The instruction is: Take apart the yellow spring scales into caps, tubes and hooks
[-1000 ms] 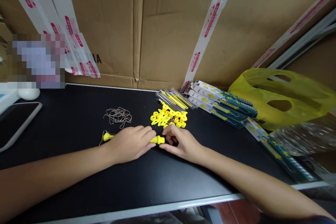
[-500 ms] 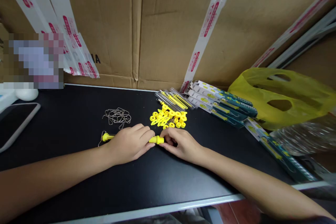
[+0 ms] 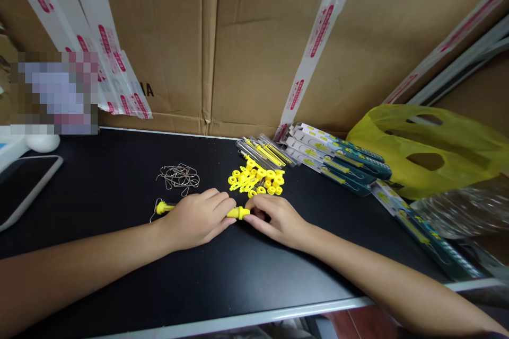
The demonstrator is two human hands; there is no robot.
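My left hand (image 3: 201, 220) is wrapped round a yellow rod-like tool (image 3: 234, 213), whose left end with a wire hook sticks out past my wrist. At the tool's right end, my right hand (image 3: 276, 220) pinches the yellow tip between thumb and forefinger. Behind my hands lies a pile of small yellow plastic parts (image 3: 258, 176), rings and caps among them, with a few dark springs. Bent metal wire hooks (image 3: 178, 177) lie in a tangle behind my left hand. Clear tubes with yellow rods (image 3: 266, 151) rest behind the yellow pile.
Green and white boxes (image 3: 330, 156) are stacked at the back right, beside a yellow plastic bag (image 3: 429, 143) and a clear plastic wrapping (image 3: 457, 212). A phone (image 3: 27, 185) lies at the left. Taped cardboard (image 3: 246, 53) stands behind the black table (image 3: 222, 286).
The view has shifted very slightly. Both hands keep nearly the same place on the yellow tool; nothing has been let go.
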